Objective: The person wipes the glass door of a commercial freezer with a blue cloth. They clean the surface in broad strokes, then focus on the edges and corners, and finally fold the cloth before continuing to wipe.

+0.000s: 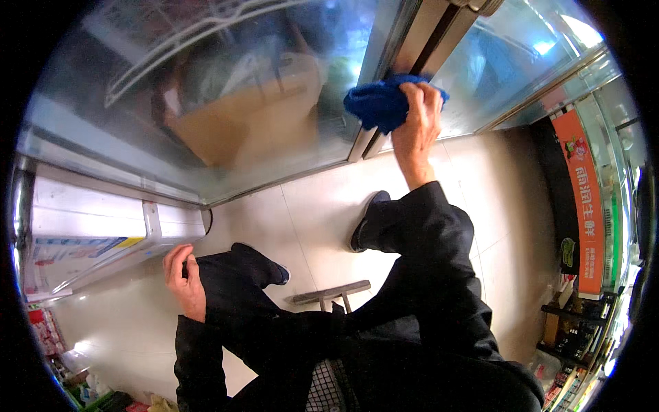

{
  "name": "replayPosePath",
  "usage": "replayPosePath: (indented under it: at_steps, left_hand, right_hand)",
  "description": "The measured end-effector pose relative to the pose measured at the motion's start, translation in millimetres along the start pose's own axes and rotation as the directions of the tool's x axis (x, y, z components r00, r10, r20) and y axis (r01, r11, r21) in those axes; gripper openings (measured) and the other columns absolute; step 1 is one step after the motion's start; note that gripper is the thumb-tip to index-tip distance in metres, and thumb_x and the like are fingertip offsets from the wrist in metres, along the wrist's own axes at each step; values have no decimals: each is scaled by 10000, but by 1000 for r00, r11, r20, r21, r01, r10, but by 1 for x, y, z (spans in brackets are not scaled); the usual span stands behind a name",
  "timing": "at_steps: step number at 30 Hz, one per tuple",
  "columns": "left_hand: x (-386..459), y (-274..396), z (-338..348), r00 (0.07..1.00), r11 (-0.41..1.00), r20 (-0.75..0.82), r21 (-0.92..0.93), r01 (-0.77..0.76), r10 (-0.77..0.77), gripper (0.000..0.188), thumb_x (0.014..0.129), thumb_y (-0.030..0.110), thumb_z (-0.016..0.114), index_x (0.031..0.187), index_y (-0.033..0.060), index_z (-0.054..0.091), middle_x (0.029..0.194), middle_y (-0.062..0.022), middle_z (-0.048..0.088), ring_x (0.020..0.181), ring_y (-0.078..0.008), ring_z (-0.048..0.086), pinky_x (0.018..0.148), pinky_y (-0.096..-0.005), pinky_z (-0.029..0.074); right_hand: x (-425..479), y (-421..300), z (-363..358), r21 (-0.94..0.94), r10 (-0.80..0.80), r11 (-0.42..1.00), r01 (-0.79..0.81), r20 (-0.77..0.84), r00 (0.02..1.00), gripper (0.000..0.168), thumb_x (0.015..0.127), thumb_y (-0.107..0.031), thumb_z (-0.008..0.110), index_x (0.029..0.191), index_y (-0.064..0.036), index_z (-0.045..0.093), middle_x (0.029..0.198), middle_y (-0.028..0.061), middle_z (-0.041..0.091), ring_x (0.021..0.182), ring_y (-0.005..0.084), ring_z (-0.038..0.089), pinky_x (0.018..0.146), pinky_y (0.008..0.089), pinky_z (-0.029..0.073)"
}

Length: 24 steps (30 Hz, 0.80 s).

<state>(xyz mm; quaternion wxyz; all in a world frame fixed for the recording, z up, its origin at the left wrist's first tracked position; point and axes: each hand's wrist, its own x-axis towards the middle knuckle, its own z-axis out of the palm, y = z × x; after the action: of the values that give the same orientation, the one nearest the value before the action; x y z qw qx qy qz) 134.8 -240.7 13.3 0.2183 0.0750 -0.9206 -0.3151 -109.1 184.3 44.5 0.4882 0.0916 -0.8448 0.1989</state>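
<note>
A bunched blue cloth (pixel 378 103) is in the grip of my right hand (pixel 419 116), pressed near the metal door frame (pixel 437 38) of a glass-fronted cabinet. To the left of that frame spreads a large glass pane (pixel 247 118) with cloudy reflections, among them a brown shape. My left hand (pixel 185 283) holds nothing; its fingers are loosely curled but apart, beside my bent left knee. I appear to sit low, legs spread, facing the glass.
Pale floor tiles (pixel 293 206) run beneath the glass. A white case with a clear edge (pixel 92 211) stands at left. On the right are an orange sign bearing writing (pixel 582 206) and shelves of packaged goods (pixel 576 335). A grey stool leg bar (pixel 332 292) lies between my legs.
</note>
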Motion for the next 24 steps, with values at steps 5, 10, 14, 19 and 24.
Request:
replayPosePath:
  at_steps: [5, 10, 14, 19, 24]
  left_hand:
    - [5, -1, 6, 998, 996, 20, 63, -64, 63, 179, 926, -61, 600, 1071, 5, 683, 1107, -137, 677, 1043, -299, 636, 937, -381, 501]
    - [10, 8, 10, 998, 992, 46, 114, -50, 45, 157, 922, -57, 612, 1044, -6, 696, 1089, -145, 690, 1029, -311, 647, 923, -387, 512]
    - [6, 3, 6, 996, 981, 75, 186, -58, 45, 157, 924, -54, 612, 1047, -11, 698, 1082, -153, 690, 1033, -317, 648, 914, -392, 516]
    - [16, 14, 17, 997, 989, 71, 139, -48, 39, 140, 923, -42, 617, 1033, -15, 699, 1078, -156, 689, 1026, -318, 649, 911, -392, 516]
    - [10, 6, 16, 997, 990, 21, 121, -74, 72, 130, 919, -24, 635, 1029, -9, 700, 1085, -143, 691, 1020, -316, 651, 905, -396, 516]
  right_hand:
    - [-94, 8, 44, 31, 218, 974, -226, 174, 960, 465, 732, 128, 638, 1133, -105, 597, 1173, 154, 555, 1084, 393, 560, 879, 457, 498]
    - [-216, 31, 107, 78, 523, 805, -588, 376, 765, 288, 825, 54, 552, 1093, -53, 567, 1070, 167, 589, 996, 392, 596, 836, 482, 486]
    - [-289, 33, 133, 175, 585, -520, -836, 786, -200, 319, 916, -103, 538, 1233, -82, 559, 1129, 89, 636, 963, 274, 669, 753, 461, 614]
    - [-263, 65, 135, 390, 638, -629, -673, 753, -160, 205, 929, -151, 609, 1120, -85, 578, 1093, 83, 648, 981, 276, 662, 868, 481, 569]
    - [-180, 45, 114, 462, 763, -454, -762, 643, -65, 284, 892, -161, 612, 1149, -49, 565, 1080, 110, 632, 928, 270, 659, 762, 457, 606]
